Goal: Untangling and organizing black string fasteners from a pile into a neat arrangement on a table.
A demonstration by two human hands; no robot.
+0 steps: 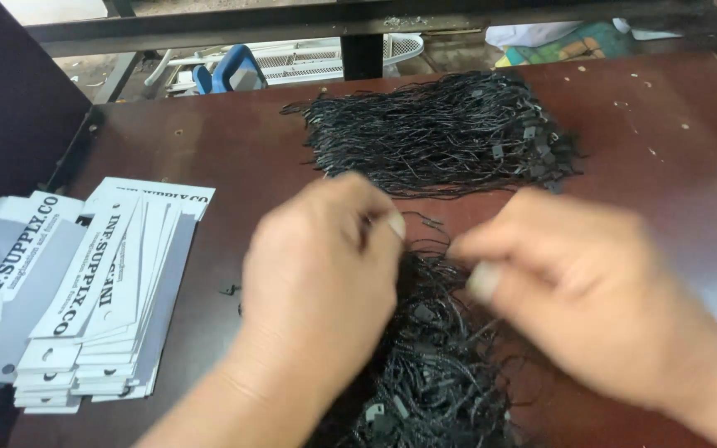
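Both forearms come in from the lower edge and angle toward each other, so the two hands meet near the middle, close together but not quite touching. The left hand (321,265) is turned back-upward, its fingers curled under and the thumb tucked toward the index finger in a pinch. The right hand (578,278) mirrors it, blurred by motion, fingers bent with thumb and fingertips drawn together toward the left.

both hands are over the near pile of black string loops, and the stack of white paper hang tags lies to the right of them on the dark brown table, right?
Not quite: the head view shows the stack of white paper hang tags to the left of the hands, not the right. The rest holds.
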